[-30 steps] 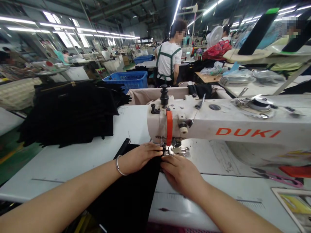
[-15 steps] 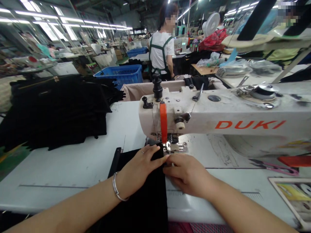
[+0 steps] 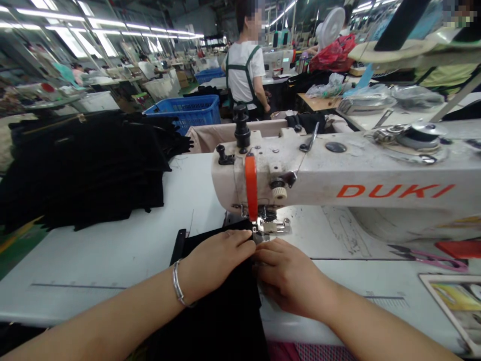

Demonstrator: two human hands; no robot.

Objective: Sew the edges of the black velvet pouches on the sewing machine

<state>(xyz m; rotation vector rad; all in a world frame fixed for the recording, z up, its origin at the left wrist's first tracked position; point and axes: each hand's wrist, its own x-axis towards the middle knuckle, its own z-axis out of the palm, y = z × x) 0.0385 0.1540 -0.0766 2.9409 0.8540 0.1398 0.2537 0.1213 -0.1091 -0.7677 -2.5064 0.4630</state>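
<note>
White table: sewing machine, black fabric, black stack (left), scissors.

Head view: worn on my head, facing forward and down, close over the sewing machine and table.

Bright overhead striplights; edges bowed.
</note>
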